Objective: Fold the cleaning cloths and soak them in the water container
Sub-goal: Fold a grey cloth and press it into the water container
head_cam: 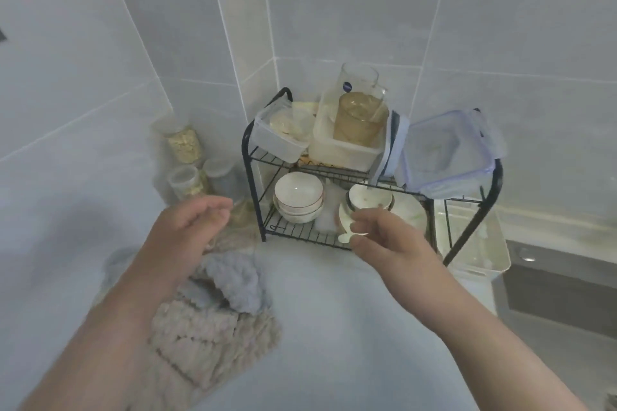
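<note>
Left hand (187,227) hovers loosely curled, empty, over unfolded cloths (213,327); right hand (387,237) pinches white spoon (344,237) at dish rack (246,157), probably clearing it.

Soft greys and whites around a black wire rack (248,150)
Near left, a beige cloth (207,340) with a ridged waffle pattern and a fluffy grey-blue cloth (233,280); white bowls (298,192), white spoon (344,237); clear box (444,150) edged lilac-blue; pale grey wall tiles (350,3), white grout.

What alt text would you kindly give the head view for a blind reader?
The left hand is over crumpled cleaning cloths on a pale counter while the right hand reaches toward a white spoon at a black wire rack of bowls and containers.
</note>
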A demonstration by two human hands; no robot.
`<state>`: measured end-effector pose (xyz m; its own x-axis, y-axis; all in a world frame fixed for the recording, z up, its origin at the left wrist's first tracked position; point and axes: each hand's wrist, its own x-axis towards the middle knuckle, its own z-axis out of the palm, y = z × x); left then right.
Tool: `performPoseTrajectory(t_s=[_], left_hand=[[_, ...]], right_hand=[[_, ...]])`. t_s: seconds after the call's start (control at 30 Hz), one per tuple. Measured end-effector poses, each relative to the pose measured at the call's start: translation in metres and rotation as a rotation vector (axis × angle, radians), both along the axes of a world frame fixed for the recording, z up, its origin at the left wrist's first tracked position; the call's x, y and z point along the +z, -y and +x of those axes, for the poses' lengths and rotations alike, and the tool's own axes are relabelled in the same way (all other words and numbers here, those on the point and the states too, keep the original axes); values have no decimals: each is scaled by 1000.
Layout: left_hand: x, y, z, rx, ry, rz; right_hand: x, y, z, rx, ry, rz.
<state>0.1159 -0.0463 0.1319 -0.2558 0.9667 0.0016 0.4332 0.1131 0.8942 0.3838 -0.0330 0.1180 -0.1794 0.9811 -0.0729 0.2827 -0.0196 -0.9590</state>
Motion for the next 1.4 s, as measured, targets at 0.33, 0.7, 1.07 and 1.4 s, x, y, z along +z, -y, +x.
performPoseTrajectory(t_s=[0.33,0.7,1.07,1.4], left_hand=[[-64,-38,-62,-180,-252,-169],[-166,-32,-106,-246,-587,-257],[-214,-17,-115,-376,-957,-162],[-205,-1,-112,-137,-866,306]], right_hand=[[-60,-17,-83,-3,119,-112],[-182,-57,-159,361,284,93],[-238,-63,-188,339,432,432],[-228,-51,-165,18,201,591]])
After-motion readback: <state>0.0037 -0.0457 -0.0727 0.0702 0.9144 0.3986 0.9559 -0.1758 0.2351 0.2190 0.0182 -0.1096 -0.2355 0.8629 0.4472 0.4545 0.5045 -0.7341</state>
